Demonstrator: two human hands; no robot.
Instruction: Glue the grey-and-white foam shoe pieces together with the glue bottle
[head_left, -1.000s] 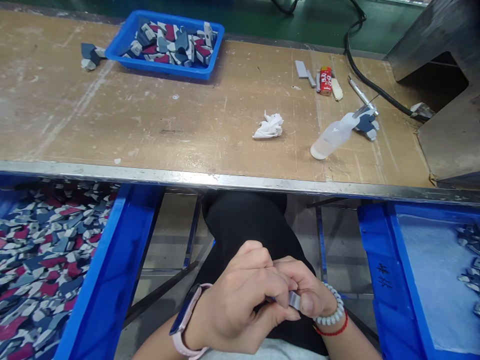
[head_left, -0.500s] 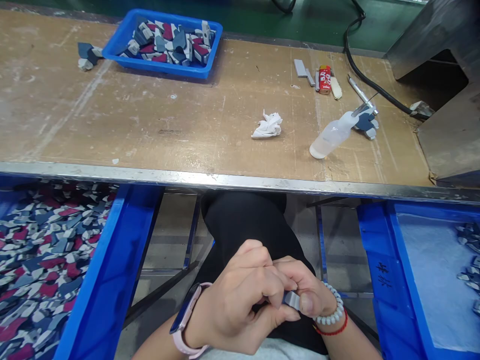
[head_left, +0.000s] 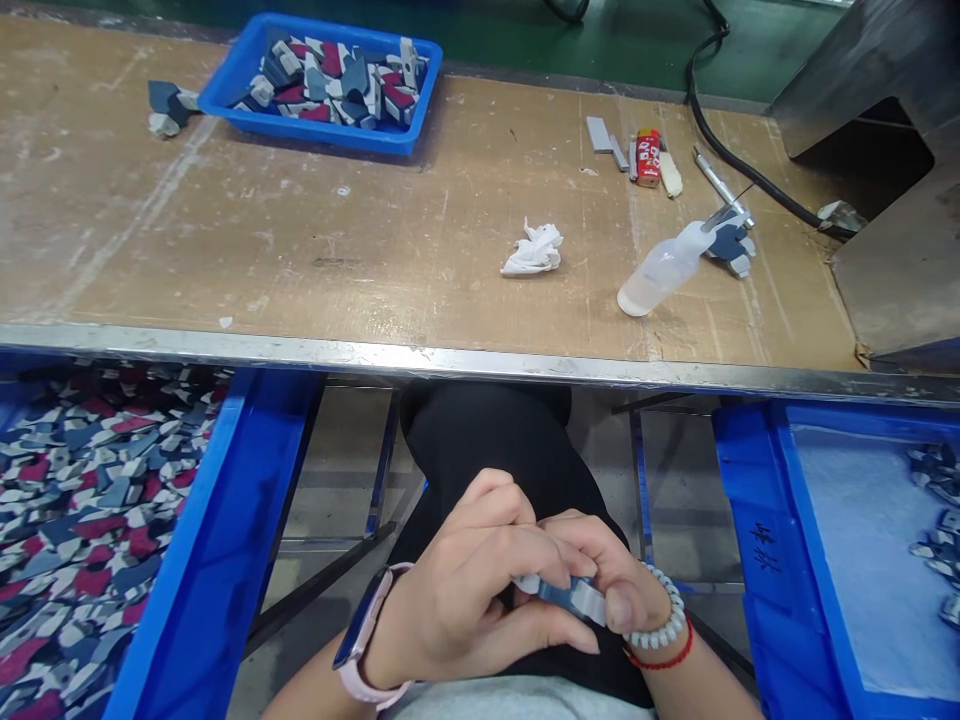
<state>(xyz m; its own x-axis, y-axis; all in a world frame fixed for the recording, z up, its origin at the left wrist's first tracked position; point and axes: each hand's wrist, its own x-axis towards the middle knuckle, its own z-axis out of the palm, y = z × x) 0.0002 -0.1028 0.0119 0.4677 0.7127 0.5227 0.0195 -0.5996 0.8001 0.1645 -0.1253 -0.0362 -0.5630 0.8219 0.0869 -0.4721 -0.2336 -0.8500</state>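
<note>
Held a blue-and-grey piece (head_left: 568, 598) over the lap (head_left: 487, 430), off the near edge of the tabletop (head_left: 420, 220), pinched by the right hand (head_left: 616, 560). Bared more of it than a moment earlier, suggesting a turn. Could not tell the grip of the left hand (head_left: 480, 600), curled alongside.

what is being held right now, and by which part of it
A small blue-and-grey piece: the right hand holds its light grey end by the thumb; the left hand curls over it, grip unclear.
</note>
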